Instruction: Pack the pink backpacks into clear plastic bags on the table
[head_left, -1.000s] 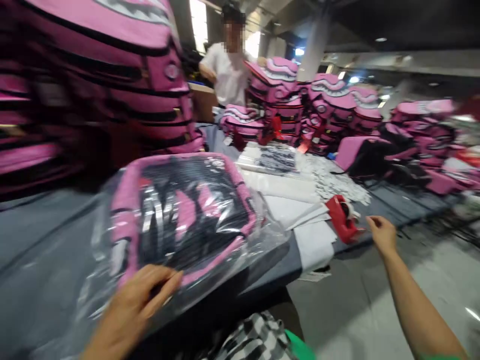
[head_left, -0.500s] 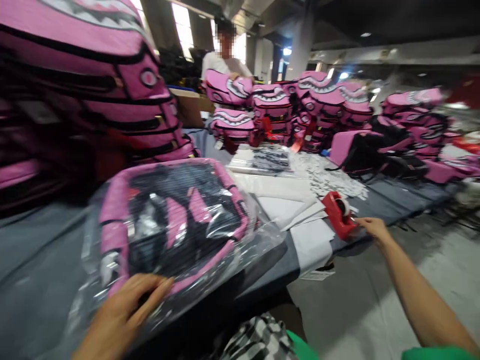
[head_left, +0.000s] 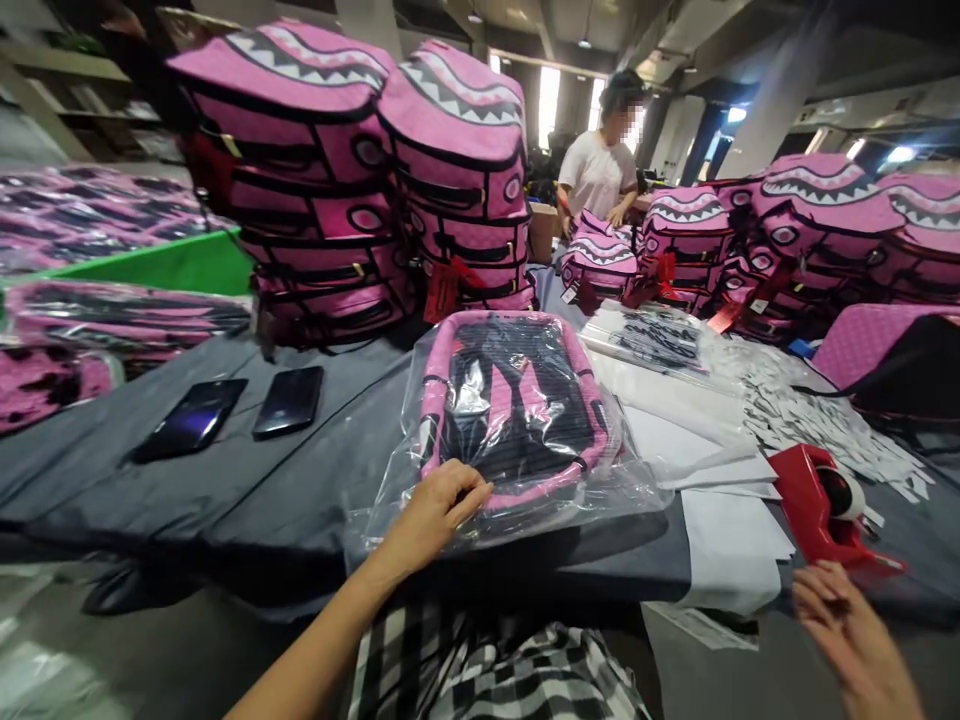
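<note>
A pink and black backpack [head_left: 517, 400] lies straps up inside a clear plastic bag [head_left: 637, 490] on the dark table cover. My left hand [head_left: 439, 505] is at the bag's near edge, thumb and fingers closed on the plastic beside the pink rim. To the right, a red tape dispenser [head_left: 814, 515] with a white roll stands at the table edge. Just below its front end is my right hand [head_left: 840, 610], away from the dispenser, fingers bent together and slightly blurred. Anything between those fingertips is too small to make out.
Stacked pink backpacks [head_left: 315, 190] with shark-teeth prints line the back. Two dark phones [head_left: 289, 402] lie left. White sheets [head_left: 727, 540], a pile of white tags [head_left: 810, 400] and flat plastic packs [head_left: 637, 335] lie right. Beyond the table a person [head_left: 596, 175] handles backpacks.
The view has swung left, bringing the phones into sight. My right hand has come off the front of the tape dispenser and dropped below it. My left hand stays at the bag's near edge.
</note>
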